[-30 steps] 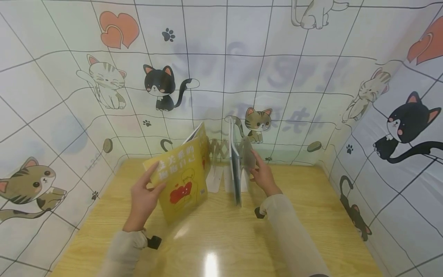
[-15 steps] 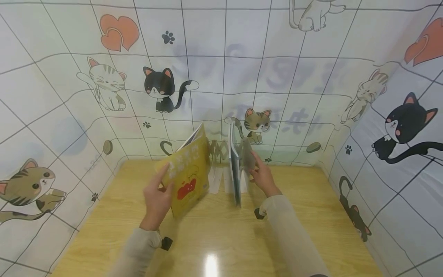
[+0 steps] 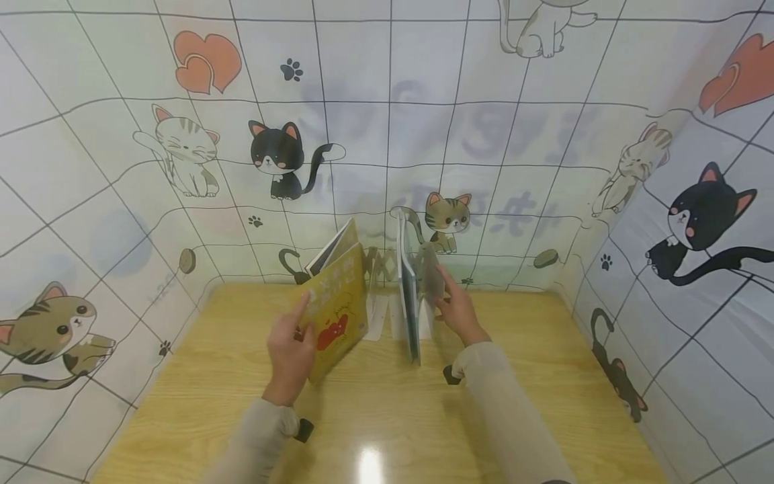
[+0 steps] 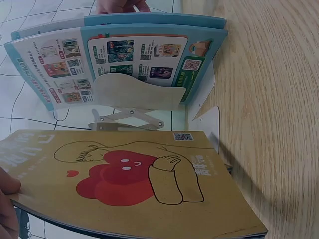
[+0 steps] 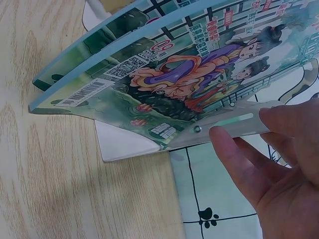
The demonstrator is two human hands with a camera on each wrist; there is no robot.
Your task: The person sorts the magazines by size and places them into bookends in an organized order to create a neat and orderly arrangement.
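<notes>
My left hand (image 3: 291, 353) pinches the spine-side edge of a yellow picture book (image 3: 338, 316) with a red heart figure on its cover. The book stands slanted on the table, its far edge against the left side of an expandable metal bookend (image 3: 379, 265). In the left wrist view the thumb (image 4: 9, 183) presses its cover. My right hand (image 3: 462, 312) grips the bookend's right end plate (image 3: 432, 272), thumb and fingers on its edges. Two thin blue-edged books (image 4: 149, 55) stand upright between the bookend's plates; an illustrated cover (image 5: 194, 74) faces the right hand.
A pale wood-grain table (image 3: 387, 417) carries everything. A cloth wall (image 3: 363, 134) printed with cats and grid lines closes off the back and both sides. White bookend base plates (image 3: 376, 319) lie flat on the table.
My left hand has moved right and slightly forward, carrying the yellow book closer to the bookend and turning it more edge-on. My right hand stays at the end plate.
</notes>
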